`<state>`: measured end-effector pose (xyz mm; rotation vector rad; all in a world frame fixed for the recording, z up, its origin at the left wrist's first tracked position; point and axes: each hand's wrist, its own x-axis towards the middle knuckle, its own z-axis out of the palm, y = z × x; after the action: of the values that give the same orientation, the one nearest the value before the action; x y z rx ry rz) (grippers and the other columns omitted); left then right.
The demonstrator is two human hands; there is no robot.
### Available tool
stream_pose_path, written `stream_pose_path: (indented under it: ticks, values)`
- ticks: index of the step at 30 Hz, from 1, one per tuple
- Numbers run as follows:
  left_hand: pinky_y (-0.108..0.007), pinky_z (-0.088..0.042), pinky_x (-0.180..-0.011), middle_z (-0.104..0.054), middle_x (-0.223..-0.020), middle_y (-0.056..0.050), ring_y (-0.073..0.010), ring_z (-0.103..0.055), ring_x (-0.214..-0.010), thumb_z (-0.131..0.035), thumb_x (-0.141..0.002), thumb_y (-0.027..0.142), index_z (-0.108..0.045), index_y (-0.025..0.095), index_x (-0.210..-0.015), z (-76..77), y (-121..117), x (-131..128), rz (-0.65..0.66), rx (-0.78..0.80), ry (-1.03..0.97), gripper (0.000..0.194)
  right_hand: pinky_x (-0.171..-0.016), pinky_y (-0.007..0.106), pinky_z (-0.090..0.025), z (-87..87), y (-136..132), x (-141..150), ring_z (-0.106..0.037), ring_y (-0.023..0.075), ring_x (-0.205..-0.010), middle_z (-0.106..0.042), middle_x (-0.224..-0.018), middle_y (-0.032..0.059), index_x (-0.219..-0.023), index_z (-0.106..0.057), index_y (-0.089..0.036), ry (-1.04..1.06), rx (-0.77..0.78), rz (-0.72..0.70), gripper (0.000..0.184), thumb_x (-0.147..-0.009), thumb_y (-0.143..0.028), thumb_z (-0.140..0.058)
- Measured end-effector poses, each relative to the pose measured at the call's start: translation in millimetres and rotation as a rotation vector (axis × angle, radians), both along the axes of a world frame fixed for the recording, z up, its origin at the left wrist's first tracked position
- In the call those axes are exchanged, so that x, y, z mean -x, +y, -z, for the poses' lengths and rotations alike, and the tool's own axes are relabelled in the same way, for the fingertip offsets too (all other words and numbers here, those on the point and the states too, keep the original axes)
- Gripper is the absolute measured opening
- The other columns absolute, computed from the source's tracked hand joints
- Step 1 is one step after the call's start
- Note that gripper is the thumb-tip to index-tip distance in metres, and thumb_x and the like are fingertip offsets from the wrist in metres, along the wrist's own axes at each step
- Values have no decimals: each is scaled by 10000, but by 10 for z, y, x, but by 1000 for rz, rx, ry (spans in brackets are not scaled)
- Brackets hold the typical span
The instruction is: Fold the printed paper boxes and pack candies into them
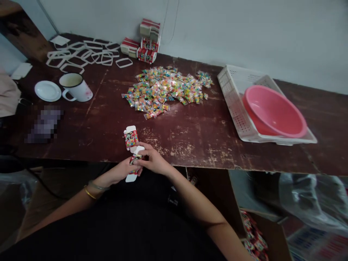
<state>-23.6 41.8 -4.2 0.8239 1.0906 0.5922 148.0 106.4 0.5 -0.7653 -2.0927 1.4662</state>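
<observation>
Just over the table's front edge, a small red printed carton (133,173) with white end flaps is between my two hands. My left hand (125,169) is closed around its lower side. At its upper end, the fingers of my right hand (152,159) pinch the carton by a raised white flap. A second red carton (131,138), its white top flap up, lies on the table right beyond my fingers. Farther back spreads a heap of small wrapped candies (168,88) in clear, colourful wrappers. Whether anything is inside the held carton cannot be seen.
Stacked flat cartons (146,54) stand by the wall, with several white band-like loops (81,54) to their left. An enamel mug (76,87) and white lid (48,91) are at left. A pink basin (274,110) tilts in a white plastic basket (233,105) at right.
</observation>
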Motion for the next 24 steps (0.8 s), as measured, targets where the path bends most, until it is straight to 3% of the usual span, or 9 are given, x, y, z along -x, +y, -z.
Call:
stream_pose_path:
  ticks: [2,4,8,12,14,17,20,22,24]
  values:
    - [-259,-448,-578,-683,-718,-48,-156,-591,-621,-713,-712,332,-633,131,-797,-29,3,4,182,-10,-47,232,-1009,308,-423,-29,32,-99,-545,189,-1180,-594,-1212,71,-797,-707,-162,29,114,-170,103,-838,-256,-703]
    - [-263,-450,-578,-671,-697,-31,-159,-592,-610,-729,-707,343,-630,135,-780,9,-3,-22,189,-38,10,241,-941,292,-457,-38,25,-196,-598,163,-1037,-630,-1073,42,-805,-710,-163,26,183,-210,107,-847,-259,-693]
    - [-240,-395,-507,-564,-561,23,-138,-537,-515,-682,-752,409,-571,148,-652,179,-100,-161,-79,-159,277,301,-865,298,-479,21,-224,-280,-620,158,-898,-663,-963,31,-1009,-667,-172,15,200,151,168,-881,-275,-633]
    - [-275,-496,-671,-676,-806,-8,-178,-647,-718,-623,-846,379,-546,168,-1111,185,-292,-236,-246,-342,284,347,-838,293,-498,98,-614,-280,-639,162,-916,-670,-1055,49,-1311,-454,-224,112,285,448,518,-846,-296,-669]
    - [-293,-506,-769,-697,-879,-12,-179,-671,-799,-637,-855,331,-447,195,-1264,133,-388,-213,-237,-427,291,471,-679,244,-507,130,-747,-309,-630,133,-737,-671,-862,20,-1249,-511,-211,206,493,480,445,-862,-385,-645]
    - [-297,-511,-796,-722,-915,-30,-189,-689,-840,-629,-864,311,-512,200,-1229,80,-513,-131,-72,-446,291,399,-487,177,-431,199,-848,-388,-516,74,-516,-564,-625,-33,-967,-625,-164,368,976,413,333,-845,-474,-648]
    - [-279,-504,-776,-737,-937,-30,-185,-689,-825,-635,-850,292,-633,215,-1112,61,-622,-54,93,-458,306,274,-480,146,-433,283,-883,-437,-482,32,-487,-578,-661,-45,-897,-636,-147,409,1348,284,367,-663,-348,-835]
    - [-265,-494,-743,-736,-892,-26,-175,-677,-785,-614,-857,285,-687,212,-984,35,-676,-37,117,-450,304,164,-477,151,-441,314,-892,-420,-484,26,-478,-607,-697,-38,-894,-654,-142,357,1422,198,394,-592,-277,-868]
    - [-252,-482,-709,-719,-818,-20,-166,-657,-746,-609,-855,283,-684,197,-872,-16,-699,-52,31,-372,291,115,-480,171,-451,295,-895,-372,-513,48,-510,-625,-729,-20,-893,-682,-140,296,1339,151,381,-592,-291,-861]
